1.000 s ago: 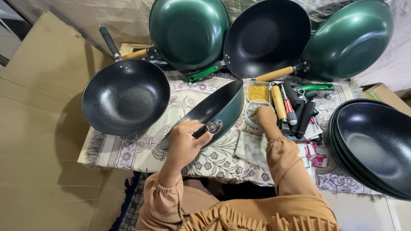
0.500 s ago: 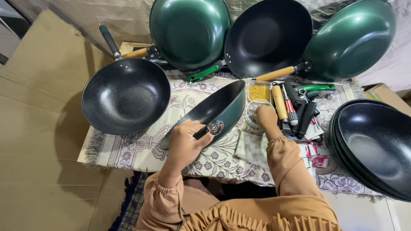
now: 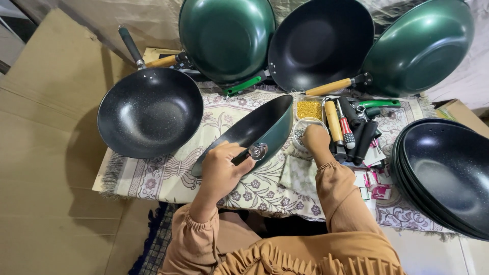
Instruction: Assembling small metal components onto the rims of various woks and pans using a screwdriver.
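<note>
1. My left hand (image 3: pixel 223 170) is closed in a pinch on the rim of one green wok (image 3: pixel 257 131), thumb beside the metal handle bracket (image 3: pixel 258 150); the wok has no handle and stands tilted on edge over the patterned cloth (image 3: pixel 168 175), in front of me at mid-table.
2. My right hand (image 3: pixel 313 140) dips into a small round container of metal bits (image 3: pixel 301 131); its fingers are bunched and hidden from me, so I cannot tell whether they pinch anything.
3. One clear box of yellow pieces (image 3: pixel 309 109) sits just behind that container.
4. I count one black speckled wok (image 3: pixel 150 112) with a dark handle lying flat at the left.
5. Three woks lean along the back: one green showing its inside (image 3: pixel 226 35), one black inside (image 3: pixel 320 43), one green showing its underside (image 3: pixel 418 46).
6. One stack of black woks (image 3: pixel 445 175) sits at the right; I cannot count the layers.
7. Loose handles (image 3: pixel 351 130) lie beside my right hand: one wooden, several black, one red-and-white tool, one green behind them.
8. Cardboard (image 3: pixel 41 153) covers the left.
</note>
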